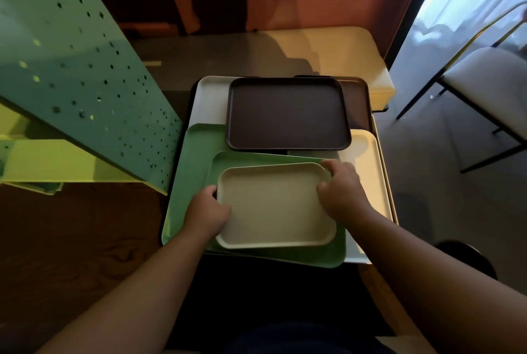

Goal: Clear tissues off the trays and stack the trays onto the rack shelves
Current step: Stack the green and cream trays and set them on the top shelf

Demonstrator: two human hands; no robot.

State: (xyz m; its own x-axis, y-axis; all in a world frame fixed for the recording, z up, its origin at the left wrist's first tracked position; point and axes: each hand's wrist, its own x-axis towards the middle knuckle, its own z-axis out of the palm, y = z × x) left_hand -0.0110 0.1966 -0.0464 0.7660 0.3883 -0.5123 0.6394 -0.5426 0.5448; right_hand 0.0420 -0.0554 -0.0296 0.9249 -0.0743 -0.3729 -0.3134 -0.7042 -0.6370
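A: At far left, the green perforated rack (85, 68) stands with its pale shelves (51, 165) just beside the pile of trays. What is the person holding?

B: The small cream tray (273, 208), the top one at the pile's near edge. The left hand (206, 212) is curled around its left rim; the right hand (340, 188) is closed over the far right corner, fingers pressed on the rim. No tissues show on any tray.

A: And beneath it?

B: A green tray (285, 256), then a larger green tray (196, 148) toward the pile's left edge. At the far edge a dark brown tray (288, 114) lies on a white tray (208, 100); another cream tray (368, 171) runs along the right edge.

A: How should the lift go, in your judgement?

B: Raise it level with both hands, clear of the green rim below, then swing it left. The rack's slanted panel is close to the pile's left edge, so room there looks tight. A chair (482, 80) stands well apart on the right, with more open floor.
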